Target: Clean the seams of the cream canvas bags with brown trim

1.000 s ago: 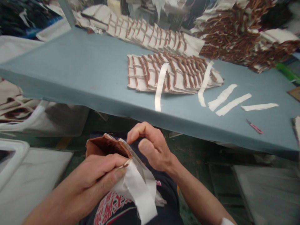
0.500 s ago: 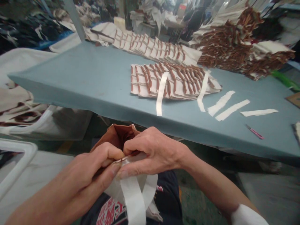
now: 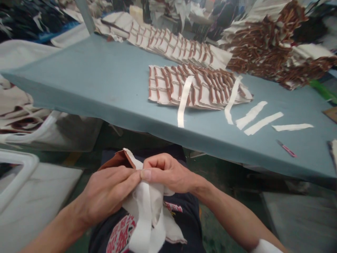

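Observation:
Both hands meet over my lap, pinching a piece of brown and off-white fabric (image 3: pixel 117 160). My left hand (image 3: pixel 110 188) is closed on its left part, fingers pressed together at the edge. Thumb against bent index finger, my right hand (image 3: pixel 168 172) grips the same edge right beside the left fingertips. A white fabric strip (image 3: pixel 143 211) hangs in a loop below the fingers over a dark printed garment (image 3: pixel 184 219). Exactly where the strip meets the fabric is hidden by my fingers.
A blue-grey table (image 3: pixel 105 77) stands ahead. On it lie a bundle of overlapping brown-edged pieces (image 3: pixel 168 88), loose white strips (image 3: pixel 264 123), a small pink-handled cutter (image 3: pixel 286 148) and a tall fabric stack (image 3: pixel 263 49). White bins (image 3: pixel 21 158) stand at left.
The fabric has been turned, so its off-white side now shows more near the fingers. My right hand has lowered slightly, and the white strip hangs in a wider loop.

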